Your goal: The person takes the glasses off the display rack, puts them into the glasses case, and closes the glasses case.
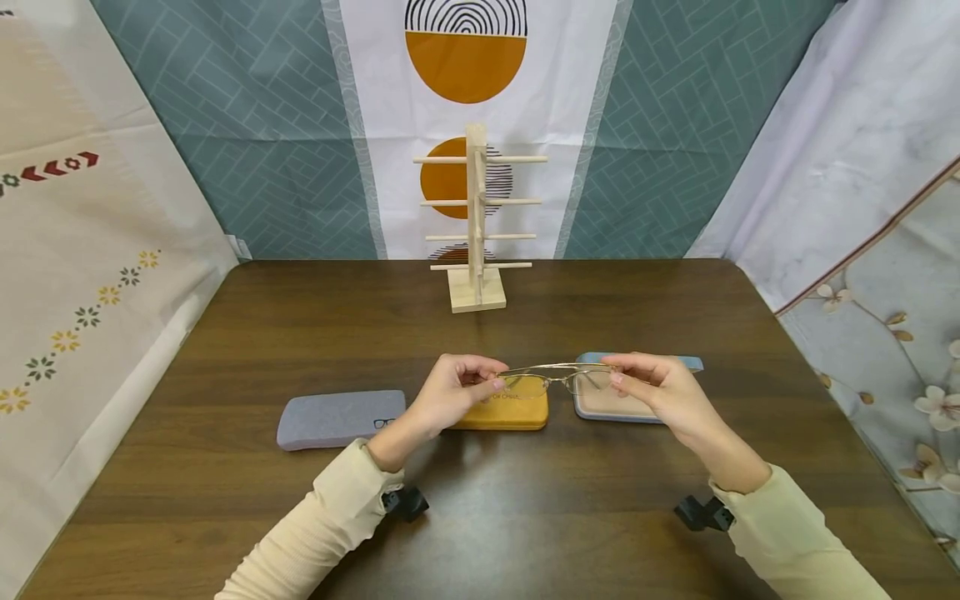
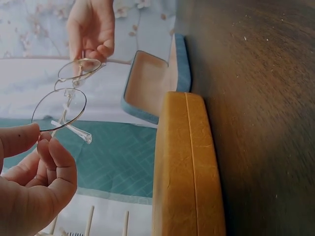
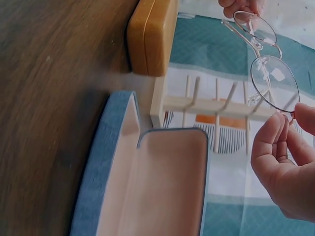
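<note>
A pair of thin gold-rimmed glasses (image 1: pixel 556 379) is held in the air between both hands, its temples folded behind the clear lenses. My left hand (image 1: pixel 459 390) pinches one end of the frame between thumb and fingers. At the other end my right hand (image 1: pixel 654 385) pinches the rim near the hinge. Beneath the left hand lies a closed yellow glasses case (image 1: pixel 517 413), partly covered by that hand. The blue case (image 3: pixel 106 162) stands open behind and below the right hand, its pinkish lining bare in the right wrist view.
A closed grey-blue glasses case (image 1: pixel 337 418) lies left of the left hand. At the back of the brown table (image 1: pixel 337 325) stands a wooden rack (image 1: pixel 477 217) with several pegs. Patterned cloths (image 1: pixel 285 125) hang behind and at the sides.
</note>
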`<control>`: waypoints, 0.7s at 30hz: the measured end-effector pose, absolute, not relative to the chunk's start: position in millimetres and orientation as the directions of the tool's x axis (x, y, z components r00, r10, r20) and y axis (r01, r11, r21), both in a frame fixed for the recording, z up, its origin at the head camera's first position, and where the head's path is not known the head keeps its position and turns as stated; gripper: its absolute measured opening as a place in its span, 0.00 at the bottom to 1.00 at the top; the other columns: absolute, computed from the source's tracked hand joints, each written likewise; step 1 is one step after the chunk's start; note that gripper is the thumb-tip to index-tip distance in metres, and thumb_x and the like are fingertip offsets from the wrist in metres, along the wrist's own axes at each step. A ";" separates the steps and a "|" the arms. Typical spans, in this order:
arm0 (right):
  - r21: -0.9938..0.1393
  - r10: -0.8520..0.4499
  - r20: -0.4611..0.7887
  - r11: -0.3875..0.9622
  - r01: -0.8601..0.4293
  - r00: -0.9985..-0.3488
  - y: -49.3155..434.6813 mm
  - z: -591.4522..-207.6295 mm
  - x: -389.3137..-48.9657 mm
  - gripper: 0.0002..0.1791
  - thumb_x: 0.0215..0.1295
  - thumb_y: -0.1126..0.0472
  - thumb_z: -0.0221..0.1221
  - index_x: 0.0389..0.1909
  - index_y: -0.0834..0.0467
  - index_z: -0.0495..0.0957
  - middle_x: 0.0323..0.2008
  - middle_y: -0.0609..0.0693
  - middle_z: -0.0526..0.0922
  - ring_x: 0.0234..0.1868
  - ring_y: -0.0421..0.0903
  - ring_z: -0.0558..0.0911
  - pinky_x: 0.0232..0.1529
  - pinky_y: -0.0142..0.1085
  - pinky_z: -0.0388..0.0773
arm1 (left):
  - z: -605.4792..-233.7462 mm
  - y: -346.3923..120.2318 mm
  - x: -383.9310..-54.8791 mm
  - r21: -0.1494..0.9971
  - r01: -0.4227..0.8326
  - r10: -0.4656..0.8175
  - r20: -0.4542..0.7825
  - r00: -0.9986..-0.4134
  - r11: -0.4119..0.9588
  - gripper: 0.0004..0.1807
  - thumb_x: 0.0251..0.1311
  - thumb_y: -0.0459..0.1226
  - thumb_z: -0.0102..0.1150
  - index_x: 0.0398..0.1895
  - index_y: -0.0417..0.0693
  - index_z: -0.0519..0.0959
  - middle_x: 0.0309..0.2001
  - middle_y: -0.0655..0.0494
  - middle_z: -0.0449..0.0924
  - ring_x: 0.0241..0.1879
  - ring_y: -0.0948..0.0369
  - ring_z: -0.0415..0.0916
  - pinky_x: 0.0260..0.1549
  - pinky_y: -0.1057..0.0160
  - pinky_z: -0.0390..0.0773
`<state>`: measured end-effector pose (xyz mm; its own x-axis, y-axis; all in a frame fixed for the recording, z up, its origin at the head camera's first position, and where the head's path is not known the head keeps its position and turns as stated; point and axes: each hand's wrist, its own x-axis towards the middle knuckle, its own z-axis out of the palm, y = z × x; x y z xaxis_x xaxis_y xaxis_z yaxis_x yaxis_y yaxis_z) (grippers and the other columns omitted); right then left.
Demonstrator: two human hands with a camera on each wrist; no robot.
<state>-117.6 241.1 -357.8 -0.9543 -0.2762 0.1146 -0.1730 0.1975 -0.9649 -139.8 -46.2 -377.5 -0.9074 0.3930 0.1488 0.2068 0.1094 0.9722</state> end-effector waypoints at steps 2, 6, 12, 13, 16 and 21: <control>-0.965 -0.279 0.122 0.193 -0.180 -0.953 244.5 -358.6 -117.3 0.16 0.60 0.70 0.56 0.48 0.73 0.74 0.40 0.40 0.81 0.36 0.38 0.79 0.36 0.29 0.77 | -378.3 -42.7 -140.5 0.972 0.207 0.399 0.149 -0.905 0.108 0.10 0.53 0.24 0.59 0.39 0.28 0.79 0.26 0.47 0.78 0.23 0.63 0.72 0.23 0.65 0.77; -0.963 -0.272 0.136 0.189 -0.191 -0.953 250.5 -360.4 -116.7 0.15 0.60 0.70 0.56 0.47 0.72 0.75 0.40 0.39 0.81 0.36 0.37 0.79 0.36 0.28 0.77 | -379.2 -35.9 -142.0 0.971 0.213 0.408 0.152 -0.900 0.108 0.10 0.53 0.24 0.59 0.39 0.28 0.79 0.26 0.47 0.78 0.23 0.64 0.72 0.23 0.70 0.75; -0.955 -0.247 0.142 0.221 -0.198 -0.959 259.1 -362.8 -114.7 0.14 0.61 0.70 0.56 0.48 0.69 0.76 0.40 0.37 0.81 0.36 0.36 0.79 0.36 0.27 0.76 | -380.6 -26.7 -144.9 0.959 0.256 0.429 0.181 -0.885 0.123 0.10 0.53 0.25 0.59 0.38 0.28 0.79 0.26 0.47 0.78 0.22 0.67 0.70 0.23 0.71 0.73; -0.953 -0.244 0.140 0.230 -0.198 -0.959 260.4 -363.3 -114.6 0.14 0.61 0.70 0.56 0.48 0.69 0.76 0.40 0.37 0.81 0.37 0.36 0.79 0.36 0.27 0.76 | -381.0 -25.2 -145.7 0.956 0.265 0.431 0.188 -0.882 0.125 0.09 0.53 0.25 0.59 0.38 0.28 0.79 0.26 0.47 0.78 0.22 0.68 0.70 0.22 0.71 0.73; -0.947 -0.241 0.138 0.252 -0.200 -0.961 264.7 -365.1 -114.7 0.14 0.62 0.69 0.55 0.48 0.69 0.76 0.40 0.36 0.80 0.37 0.36 0.78 0.35 0.27 0.76 | -382.4 -20.7 -148.3 0.950 0.281 0.433 0.199 -0.879 0.133 0.09 0.53 0.26 0.59 0.37 0.29 0.80 0.25 0.47 0.78 0.22 0.68 0.69 0.22 0.72 0.71; -0.943 -0.231 0.139 0.265 -0.199 -0.963 275.0 -369.6 -115.3 0.14 0.62 0.68 0.56 0.47 0.69 0.76 0.40 0.37 0.81 0.36 0.37 0.79 0.35 0.28 0.77 | -384.3 -11.6 -151.8 0.947 0.285 0.444 0.193 -0.875 0.151 0.08 0.53 0.27 0.60 0.37 0.31 0.81 0.25 0.48 0.78 0.22 0.68 0.69 0.22 0.73 0.69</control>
<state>-115.3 275.0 -369.6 -0.9631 -0.2305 0.1387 -0.1994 0.2654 -0.9433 -151.8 -11.6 -384.3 -0.8753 0.4436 0.1926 0.2846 0.1505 0.9467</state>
